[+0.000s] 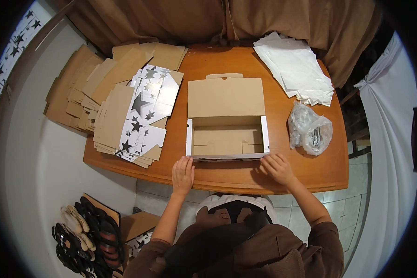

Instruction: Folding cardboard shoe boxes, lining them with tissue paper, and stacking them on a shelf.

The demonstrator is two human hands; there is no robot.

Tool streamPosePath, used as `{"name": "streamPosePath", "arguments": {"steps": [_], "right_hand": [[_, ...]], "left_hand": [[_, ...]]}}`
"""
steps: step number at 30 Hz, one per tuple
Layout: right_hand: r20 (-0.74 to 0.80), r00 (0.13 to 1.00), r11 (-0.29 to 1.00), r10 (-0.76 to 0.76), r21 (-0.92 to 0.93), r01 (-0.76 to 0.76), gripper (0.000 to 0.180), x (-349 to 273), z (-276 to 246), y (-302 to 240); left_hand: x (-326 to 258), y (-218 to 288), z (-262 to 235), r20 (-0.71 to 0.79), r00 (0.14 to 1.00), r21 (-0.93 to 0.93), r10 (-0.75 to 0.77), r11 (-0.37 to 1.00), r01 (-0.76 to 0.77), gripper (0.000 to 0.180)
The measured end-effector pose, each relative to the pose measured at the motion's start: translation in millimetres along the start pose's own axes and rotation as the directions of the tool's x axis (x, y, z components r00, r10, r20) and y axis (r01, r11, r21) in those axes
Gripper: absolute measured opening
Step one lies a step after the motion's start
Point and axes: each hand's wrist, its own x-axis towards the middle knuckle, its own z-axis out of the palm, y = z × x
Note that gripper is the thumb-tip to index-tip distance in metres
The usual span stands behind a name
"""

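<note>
While my left hand (pixel 184 173) and right hand (pixel 277 167) are apart, they rest at the near corners of an open cardboard box (pixel 225 99) just beyond them; whether either grips it, I cannot tell. Past my left lie flat cardboard pieces (pixel 112 109); past my right, a clear plastic bag (pixel 318 139) and white sheets (pixel 296 67).

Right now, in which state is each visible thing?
Box: open, lid back.
Left hand: at near left corner.
Right hand: at near right corner.
Cardboard sheets: flat, stacked.
Star-patterned cardboard: printed side up.
White paper: unevenly stacked.
Plastic bag: crumpled.
Footwear: crowded together.
Brown curtain: hanging.
White curtain: gathered.
</note>
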Motion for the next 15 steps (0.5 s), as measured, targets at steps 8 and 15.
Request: {"name": "streamPosePath", "arguments": {"steps": [8, 15], "right_hand": [[0.147, 0.973, 0.982, 0.177, 0.043, -0.185, 0.027, 23, -2, -4], [0.364, 0.892, 0.949, 0.266, 0.065, -0.310, 0.020, 34, -1, -7]], "left_hand": [[19, -34, 1, 0.130, 0.987, -0.146, 0.096, 0.986, -0.077, 0.039], [35, -56, 1, 0.203, 0.952, -0.319, 0.227, 0.935, -0.155, 0.033]]}}
